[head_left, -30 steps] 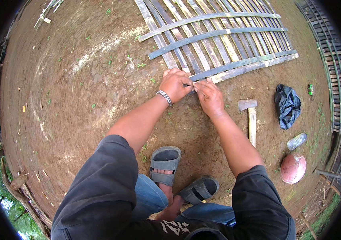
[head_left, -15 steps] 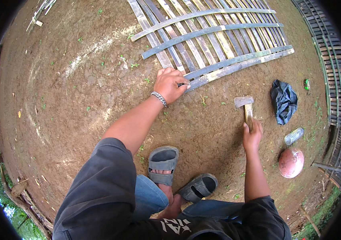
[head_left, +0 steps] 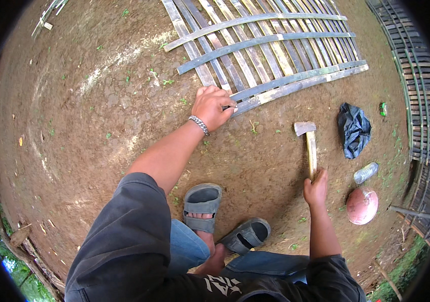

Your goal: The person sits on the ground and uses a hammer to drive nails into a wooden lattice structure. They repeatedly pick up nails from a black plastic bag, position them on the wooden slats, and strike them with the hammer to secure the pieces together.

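Note:
A panel of split bamboo slats (head_left: 300, 83), crossed by several longer strips, lies on the ground ahead of me. My left hand (head_left: 214, 107), with a chain bracelet at the wrist, is closed around the near left corner of it, where the two nearest strips end. A small dark bit shows between thumb and fingers; I cannot make out what it is. To the right, my right hand (head_left: 316, 188) is wrapped round the lower end of the wooden handle of a hatchet (head_left: 311, 151). Its metal head points away from me, apart from the panel.
At the right lie a crumpled black plastic bag (head_left: 354, 131), a clear plastic bottle (head_left: 365, 173), a pinkish round object (head_left: 362, 206) and a small green item (head_left: 382, 109). A slatted fence (head_left: 420, 90) runs along the right edge. My sandalled feet (head_left: 202, 204) are on the dirt below.
My right hand has moved from the middle of the hatchet handle down to its lower end, baring more of the handle. The left hand keeps its hold at the panel's corner.

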`<state>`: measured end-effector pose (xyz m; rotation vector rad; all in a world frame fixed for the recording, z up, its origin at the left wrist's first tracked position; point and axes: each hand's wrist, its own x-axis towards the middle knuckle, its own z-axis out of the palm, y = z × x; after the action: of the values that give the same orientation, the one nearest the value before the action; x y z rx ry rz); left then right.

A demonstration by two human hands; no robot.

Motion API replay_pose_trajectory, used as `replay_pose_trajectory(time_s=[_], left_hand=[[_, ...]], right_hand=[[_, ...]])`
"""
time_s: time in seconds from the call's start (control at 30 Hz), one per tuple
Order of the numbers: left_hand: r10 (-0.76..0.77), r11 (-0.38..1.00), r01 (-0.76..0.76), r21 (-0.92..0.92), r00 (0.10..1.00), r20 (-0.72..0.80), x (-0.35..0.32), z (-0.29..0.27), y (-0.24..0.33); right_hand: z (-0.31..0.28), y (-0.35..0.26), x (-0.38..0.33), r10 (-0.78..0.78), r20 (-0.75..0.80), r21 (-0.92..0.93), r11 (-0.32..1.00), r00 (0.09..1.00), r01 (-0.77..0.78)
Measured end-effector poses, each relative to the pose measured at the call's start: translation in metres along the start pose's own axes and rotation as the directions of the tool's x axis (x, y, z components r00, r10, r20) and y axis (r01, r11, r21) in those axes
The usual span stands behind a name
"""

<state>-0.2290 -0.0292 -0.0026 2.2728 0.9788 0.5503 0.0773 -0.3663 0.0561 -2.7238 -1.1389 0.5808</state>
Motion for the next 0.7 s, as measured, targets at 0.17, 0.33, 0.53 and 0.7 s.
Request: replay_pose_trajectory(time_s=[0.17,0.33,0.53,0.7], left_hand=[[0.005,1.0,-0.005,0.0,1.0,-0.025,-0.001,-0.001,0.001],[-0.021,0.999,0.021,-0.028,1.0,0.01,0.001,-0.002,0.001],[-0.027,0.999,0.027,-0.022,1.0,0.002,0.002,0.0,0.001],[-0.03,1.0,0.03,-0.004,0.999,0.024,-0.001,-0.001,0.0]], right_hand=[[-0.011,-0.066,-0.027,-0.001,0.327,0.466,0.87,0.945,-0.16],[-0.012,-0.149,-0.031,-0.263,0.311,0.284,0.943,0.913,0.175],[0.011,-0.16,-0.028,-0.36,0.211,0.265,0.916,0.909,0.301],[0.007,-0.162,-0.027,-0.325,0.157,0.312,0.912,0.932,0.266]])
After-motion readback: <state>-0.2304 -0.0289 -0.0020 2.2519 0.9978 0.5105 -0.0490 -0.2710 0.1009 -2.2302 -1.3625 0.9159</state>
